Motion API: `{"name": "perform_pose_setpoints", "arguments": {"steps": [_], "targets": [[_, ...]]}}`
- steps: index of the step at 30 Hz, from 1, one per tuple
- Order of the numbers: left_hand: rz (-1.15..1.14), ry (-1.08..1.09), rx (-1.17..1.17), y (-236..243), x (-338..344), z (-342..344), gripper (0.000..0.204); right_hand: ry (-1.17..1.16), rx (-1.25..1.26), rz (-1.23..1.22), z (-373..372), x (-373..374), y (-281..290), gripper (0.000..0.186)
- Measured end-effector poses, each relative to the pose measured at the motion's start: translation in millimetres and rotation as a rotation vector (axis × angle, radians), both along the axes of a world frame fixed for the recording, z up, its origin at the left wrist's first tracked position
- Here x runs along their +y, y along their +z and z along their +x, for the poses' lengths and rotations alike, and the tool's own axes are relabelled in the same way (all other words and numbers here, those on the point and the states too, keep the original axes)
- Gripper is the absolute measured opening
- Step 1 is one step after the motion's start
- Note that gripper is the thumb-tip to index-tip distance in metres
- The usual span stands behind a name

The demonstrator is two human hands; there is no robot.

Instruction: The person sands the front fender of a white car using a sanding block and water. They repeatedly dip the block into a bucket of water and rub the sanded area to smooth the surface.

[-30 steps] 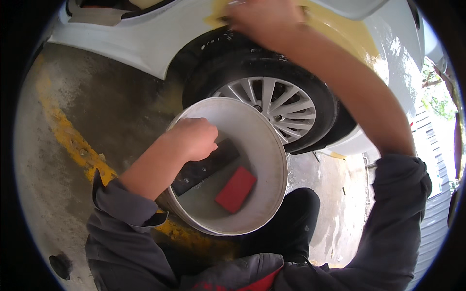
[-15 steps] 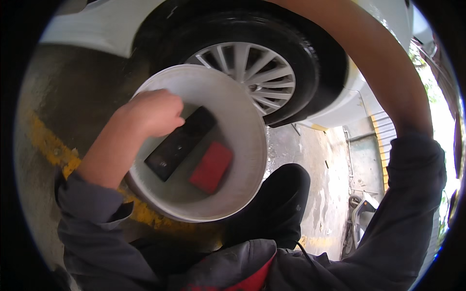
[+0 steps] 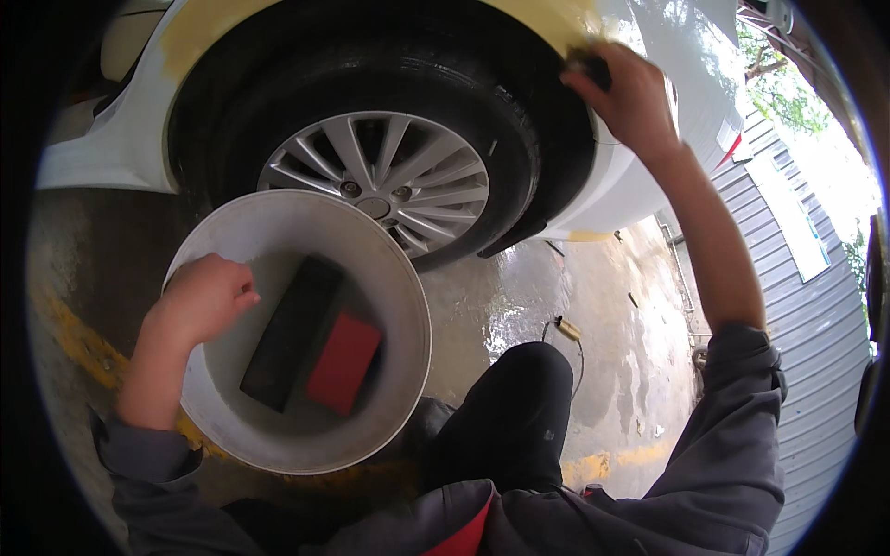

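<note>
A white round bucket [image 3: 422, 324] with water in it stands in front of me at left. Under the water lie a long black block [image 3: 283, 343] and a red rectangular block [image 3: 343, 363], side by side. My left hand [image 3: 206, 295] is over the bucket's left side, its fingers curled closed; what they hold, if anything, is hidden. At upper right my right hand [image 3: 635, 97] grips a small dark pad [image 3: 591, 69] against the yellowish edge of the car's wheel arch [image 3: 547, 20]. The pad is partly covered by the fingers and blurred.
The car's tyre [image 3: 436, 97] and silver wheel rim [image 3: 371, 176] are just beyond the bucket. My bent knee [image 3: 519, 389] rises to its right. On the wet concrete floor [image 3: 612, 343] lies a small yellowish object [image 3: 567, 329] with a cord. A corrugated wall [image 3: 807, 352] stands at right.
My view has shifted, so wheel and bucket sit further left. My right hand, out of view before, now shows at the wheel arch. My left hand stays curled over the bucket.
</note>
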State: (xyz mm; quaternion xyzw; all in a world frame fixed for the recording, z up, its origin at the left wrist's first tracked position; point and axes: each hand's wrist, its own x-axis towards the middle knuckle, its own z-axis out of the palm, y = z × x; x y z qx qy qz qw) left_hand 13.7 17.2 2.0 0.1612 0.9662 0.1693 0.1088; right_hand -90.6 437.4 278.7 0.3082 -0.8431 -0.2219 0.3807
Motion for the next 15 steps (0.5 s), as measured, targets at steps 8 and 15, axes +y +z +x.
{"name": "perform_pose_setpoints", "arguments": {"steps": [8,15], "targets": [[-0.139,-0.073,-0.049,2.6,2.6,3.9,0.026,0.111,-0.095,-0.053,2.0,5.6,-0.7,0.036],[0.012,-0.098,-0.057,0.5,-1.3,0.3,0.030,0.228,0.078,0.304,-17.0,-174.9,16.0,0.034]]}}
